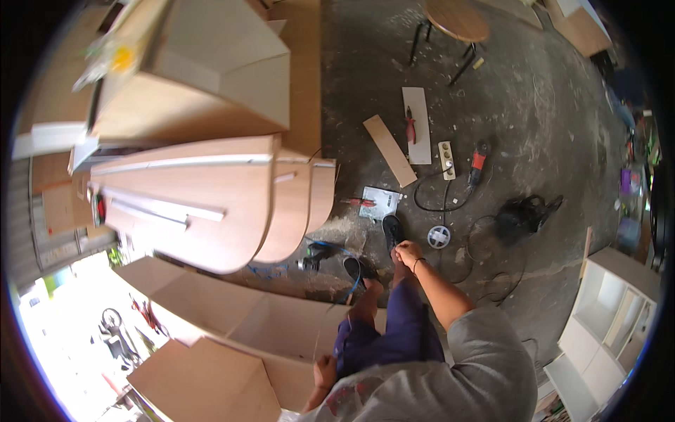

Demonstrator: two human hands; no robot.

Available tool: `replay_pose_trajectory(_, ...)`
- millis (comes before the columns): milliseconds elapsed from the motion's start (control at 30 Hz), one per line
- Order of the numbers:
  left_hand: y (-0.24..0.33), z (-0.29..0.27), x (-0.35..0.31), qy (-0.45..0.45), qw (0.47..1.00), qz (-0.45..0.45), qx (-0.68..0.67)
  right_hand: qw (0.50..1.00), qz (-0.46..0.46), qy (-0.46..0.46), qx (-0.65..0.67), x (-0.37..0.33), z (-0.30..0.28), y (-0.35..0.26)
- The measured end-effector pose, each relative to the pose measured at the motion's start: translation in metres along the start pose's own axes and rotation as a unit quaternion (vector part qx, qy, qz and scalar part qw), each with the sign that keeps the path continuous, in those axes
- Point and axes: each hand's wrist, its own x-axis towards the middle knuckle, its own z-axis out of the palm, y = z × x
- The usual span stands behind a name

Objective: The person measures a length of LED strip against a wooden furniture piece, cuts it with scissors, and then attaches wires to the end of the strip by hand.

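Note:
My right hand (pixel 408 253) is closed in front of my right shin, just above a black shoe (pixel 394 231). Whatever its fingers hold, if anything, is hidden. Beside my left hip, near the edge of a long pale cabinet (pixel 246 320), my left hand (pixel 325 371) is curled into a fist, its inside out of sight. Past my feet, red-handled pliers (pixel 363 202) rest against a white and grey packet (pixel 383 202). A dark drill (pixel 313 257) lies by my left shoe, with a blue cord or strap (pixel 351 285) close to it.
Large curved wooden panels (pixel 183 190) stand at the left, under a box-like cabinet (pixel 211 63). On the floor ahead are a power strip (pixel 447 160), a red and black power tool (pixel 478 165), a tape roll (pixel 439 237), a black bag (pixel 524 216) and loose cables. A round stool (pixel 457 20) stands farther off.

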Motion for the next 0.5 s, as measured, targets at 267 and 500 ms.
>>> replay_pose_trajectory(267, 0.015, 0.054, 0.030, -0.015, 0.988, -0.099, 0.115, 0.917, -0.119, 0.030, -0.379, 0.233, 0.019, 0.096)
replay_pose_trajectory(500, 0.031, 0.072, 0.091, -0.023, 0.982, -0.173, 0.075, 0.839, -0.201, 0.000, -0.506, 0.331, 0.105, 0.080)
